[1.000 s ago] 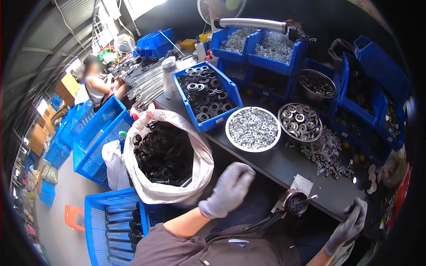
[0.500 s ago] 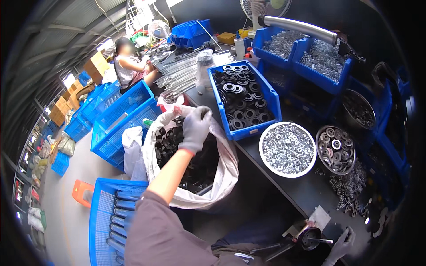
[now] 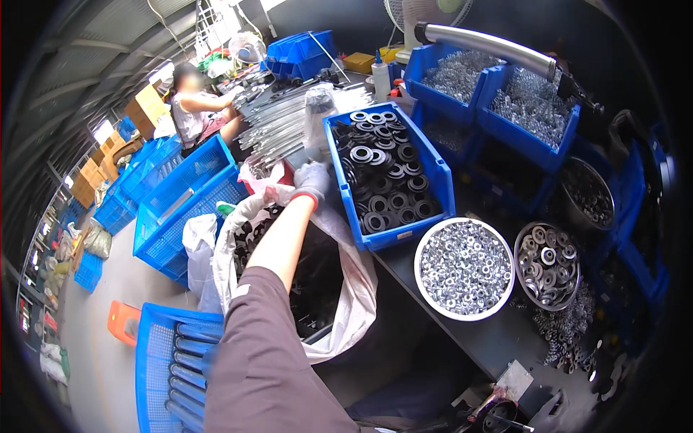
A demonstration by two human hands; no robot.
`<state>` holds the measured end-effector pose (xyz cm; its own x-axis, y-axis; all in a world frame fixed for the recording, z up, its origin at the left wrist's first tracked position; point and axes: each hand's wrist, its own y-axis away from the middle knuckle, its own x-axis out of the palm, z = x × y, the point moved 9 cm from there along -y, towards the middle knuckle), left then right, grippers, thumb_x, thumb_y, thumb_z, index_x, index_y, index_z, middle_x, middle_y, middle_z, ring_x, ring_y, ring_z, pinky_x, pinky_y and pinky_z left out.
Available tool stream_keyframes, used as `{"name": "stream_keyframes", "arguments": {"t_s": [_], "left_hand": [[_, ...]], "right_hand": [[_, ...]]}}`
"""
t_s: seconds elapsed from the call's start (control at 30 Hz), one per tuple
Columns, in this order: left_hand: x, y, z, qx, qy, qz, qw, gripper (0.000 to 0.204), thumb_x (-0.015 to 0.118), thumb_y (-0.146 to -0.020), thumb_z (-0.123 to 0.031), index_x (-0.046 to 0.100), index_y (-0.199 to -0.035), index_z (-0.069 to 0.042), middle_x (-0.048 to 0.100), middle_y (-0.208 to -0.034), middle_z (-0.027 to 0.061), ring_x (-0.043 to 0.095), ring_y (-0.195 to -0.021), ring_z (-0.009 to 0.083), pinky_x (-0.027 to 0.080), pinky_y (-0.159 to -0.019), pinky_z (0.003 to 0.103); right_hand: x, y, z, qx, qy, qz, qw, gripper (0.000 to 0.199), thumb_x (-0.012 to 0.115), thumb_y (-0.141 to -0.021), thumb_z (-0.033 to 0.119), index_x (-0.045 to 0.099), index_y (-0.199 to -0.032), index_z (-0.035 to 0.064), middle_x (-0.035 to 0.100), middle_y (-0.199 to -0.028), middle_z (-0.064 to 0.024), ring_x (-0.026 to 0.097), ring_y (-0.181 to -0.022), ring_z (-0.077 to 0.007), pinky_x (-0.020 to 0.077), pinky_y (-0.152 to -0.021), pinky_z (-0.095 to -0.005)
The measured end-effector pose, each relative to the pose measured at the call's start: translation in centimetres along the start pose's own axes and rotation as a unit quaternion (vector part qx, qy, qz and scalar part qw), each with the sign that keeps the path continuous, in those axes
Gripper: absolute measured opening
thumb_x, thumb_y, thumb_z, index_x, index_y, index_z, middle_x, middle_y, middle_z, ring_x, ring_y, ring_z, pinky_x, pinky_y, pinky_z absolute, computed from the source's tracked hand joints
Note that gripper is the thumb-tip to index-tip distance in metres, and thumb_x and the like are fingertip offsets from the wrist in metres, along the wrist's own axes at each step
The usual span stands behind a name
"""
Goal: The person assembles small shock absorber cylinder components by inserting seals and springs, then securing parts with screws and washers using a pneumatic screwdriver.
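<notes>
My left hand (image 3: 311,180), in a grey glove with a red cuff, reaches past the far rim of a white sack (image 3: 351,278) of black parts. It is beside a red container (image 3: 284,175) and close to the left side of a blue bin (image 3: 446,189) of black washers. Its fingers point away and are hidden, so what they hold does not show. My right hand (image 3: 552,413), also gloved, is at the lower right edge by a dark round fixture (image 3: 498,416) with a metal plate; it is blurred and partly cut off.
A white bowl of small nuts (image 3: 464,268) and a metal bowl of washers (image 3: 548,265) stand on the dark bench. Thin metal rods (image 3: 278,130) lie farther back. Blue crates (image 3: 189,206) and a crate of tubes (image 3: 155,361) are at left. A co-worker (image 3: 198,112) sits beyond.
My left hand has moved farther away, from above the sack to beyond its rim by the red container. The view has shifted, and my right hand sits lower in it.
</notes>
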<state>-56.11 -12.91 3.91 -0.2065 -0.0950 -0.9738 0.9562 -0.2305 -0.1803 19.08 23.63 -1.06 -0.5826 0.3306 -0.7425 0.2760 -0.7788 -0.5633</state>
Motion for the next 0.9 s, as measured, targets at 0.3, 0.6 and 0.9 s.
{"name": "stream_keyframes", "arguments": {"t_s": [0.3, 0.6, 0.9], "left_hand": [[-14.4, 7.0, 1.8, 0.042, 0.3, -0.39, 0.87, 0.021, 0.061, -0.092, -0.018, 0.066, -0.106, -0.003, 0.069, -0.092, 0.0201, 0.066, -0.088, 0.0386, 0.051, -0.081, 0.048], [-17.0, 24.3, -21.9, 0.516, 0.185, -0.064, 0.834, 0.022, 0.065, -0.083, -0.013, 0.07, -0.103, -0.008, 0.067, -0.097, 0.0129, 0.068, -0.087, 0.0333, 0.056, -0.077, 0.044], [-12.4, 24.6, -23.9, 0.42, 0.111, -0.101, 0.895, 0.012, 0.062, -0.089, -0.019, 0.069, -0.084, -0.009, 0.067, -0.088, 0.0105, 0.068, -0.082, 0.0308, 0.055, -0.071, 0.043]], "right_hand": [[1.8, -0.1, -0.6, 0.01, -0.084, 0.005, 0.996, 0.018, 0.058, -0.098, 0.007, 0.068, -0.11, -0.0022, 0.07, -0.099, -0.0123, 0.068, -0.087, -0.0226, 0.0528, -0.079, -0.032], [0.0, 0.4, 0.6, -0.02, -0.111, -0.054, 0.992, 0.013, 0.061, -0.092, -0.002, 0.068, -0.103, -0.0034, 0.066, -0.093, -0.0125, 0.065, -0.08, -0.0244, 0.0519, -0.069, -0.0336], [-1.3, 0.5, 2.9, -0.073, -0.122, -0.072, 0.987, 0.014, 0.066, -0.085, -0.001, 0.068, -0.099, 0.0, 0.064, -0.088, -0.0148, 0.064, -0.079, -0.032, 0.0516, -0.069, -0.0392]]}}
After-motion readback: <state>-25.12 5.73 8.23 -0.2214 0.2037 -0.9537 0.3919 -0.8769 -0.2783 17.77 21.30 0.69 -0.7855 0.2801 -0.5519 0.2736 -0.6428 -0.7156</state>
